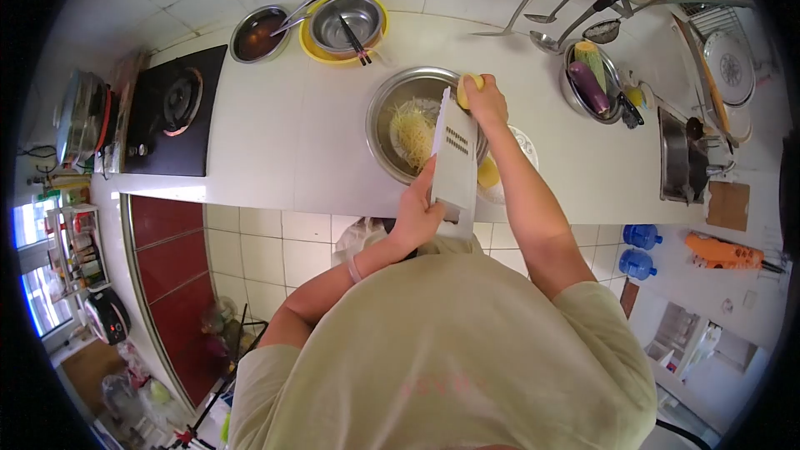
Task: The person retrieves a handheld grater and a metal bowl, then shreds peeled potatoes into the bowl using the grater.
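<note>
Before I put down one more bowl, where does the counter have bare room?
The counter is bare between the black cooktop and large steel bowl, in front of the yellow basin, and between the patterned plate and eggplant bowl. It is crowded around the left hand, grater and right hand.

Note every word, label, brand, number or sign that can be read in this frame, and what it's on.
None can be read.
Shirt: faint reddish lettering on it, too blurred to read.
Orange item at right: dark marks, too small to tell whether they are letters.
Grater in the left hand: no lettering I can make out.
</note>
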`<act>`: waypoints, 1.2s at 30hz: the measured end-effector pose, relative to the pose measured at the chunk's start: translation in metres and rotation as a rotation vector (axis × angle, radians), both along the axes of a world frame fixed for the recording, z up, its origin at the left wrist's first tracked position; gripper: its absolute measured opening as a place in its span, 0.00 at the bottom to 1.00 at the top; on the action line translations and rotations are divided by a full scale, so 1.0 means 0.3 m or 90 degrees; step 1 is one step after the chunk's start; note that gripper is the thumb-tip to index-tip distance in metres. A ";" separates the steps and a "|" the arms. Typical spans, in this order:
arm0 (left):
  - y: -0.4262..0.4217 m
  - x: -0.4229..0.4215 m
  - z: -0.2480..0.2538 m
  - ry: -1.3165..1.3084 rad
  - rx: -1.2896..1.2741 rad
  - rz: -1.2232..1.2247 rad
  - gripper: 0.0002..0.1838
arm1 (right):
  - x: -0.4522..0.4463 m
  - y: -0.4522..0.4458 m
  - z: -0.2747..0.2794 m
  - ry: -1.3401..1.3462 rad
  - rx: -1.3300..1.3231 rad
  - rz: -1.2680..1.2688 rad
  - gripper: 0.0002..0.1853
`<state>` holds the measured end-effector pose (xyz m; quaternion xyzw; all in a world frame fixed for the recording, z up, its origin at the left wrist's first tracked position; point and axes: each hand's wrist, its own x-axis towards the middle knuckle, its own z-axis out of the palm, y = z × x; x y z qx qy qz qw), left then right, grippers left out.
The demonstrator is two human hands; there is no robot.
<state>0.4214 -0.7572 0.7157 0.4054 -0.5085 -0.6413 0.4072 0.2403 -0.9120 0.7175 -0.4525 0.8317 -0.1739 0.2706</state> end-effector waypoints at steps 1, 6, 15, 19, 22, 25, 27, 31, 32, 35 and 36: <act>-0.002 0.008 0.002 -0.002 -0.001 -0.003 0.42 | 0.001 0.019 0.012 -0.007 0.012 0.015 0.31; -0.044 0.012 -0.060 0.007 0.055 0.052 0.42 | 0.055 0.314 0.047 -0.088 -0.007 0.223 0.31; 0.004 -0.013 0.017 -0.030 -0.029 0.006 0.42 | -0.012 -0.002 0.042 -0.024 0.011 0.039 0.33; -0.040 -0.002 0.036 0.011 0.021 0.017 0.42 | 0.008 0.173 0.037 -0.023 -0.010 0.183 0.33; -0.059 -0.002 0.007 0.034 0.059 0.035 0.42 | 0.039 0.315 0.099 -0.061 -0.014 0.272 0.33; -0.062 -0.010 0.006 0.041 0.047 0.032 0.43 | 0.056 0.289 0.125 -0.043 -0.015 0.224 0.32; -0.055 -0.012 0.029 0.030 -0.007 0.006 0.42 | 0.036 0.165 0.078 -0.017 -0.004 0.190 0.31; -0.001 -0.018 0.004 0.042 0.005 0.007 0.42 | -0.032 -0.001 0.036 -0.003 -0.013 0.047 0.31; -0.008 -0.015 0.012 0.041 0.009 0.000 0.42 | -0.045 -0.013 0.044 -0.027 0.008 0.010 0.31; -0.052 -0.013 0.015 0.036 0.035 0.012 0.42 | 0.013 0.198 0.065 -0.073 0.016 0.168 0.30; -0.060 -0.007 0.010 0.025 0.065 0.027 0.42 | 0.043 0.290 0.094 -0.067 0.031 0.227 0.30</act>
